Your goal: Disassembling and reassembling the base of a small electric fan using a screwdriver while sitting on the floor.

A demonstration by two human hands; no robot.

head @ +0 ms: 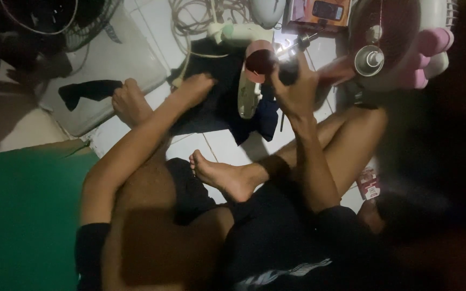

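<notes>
Seated on the floor, the person is gripping a dark tool (289, 73) in the right hand (297, 89) against a cream fan motor (249, 91), left hand (198, 86) resting loosely on dark cloth (217, 102) beside it; fan appears dismantled, reassembly pending.

Tight ahead of my hands: fan body (395, 43), cable tangle (200, 16) and dark cloth (217, 97) crowd the floor, only bare tile (217, 145) between my legs open.
</notes>
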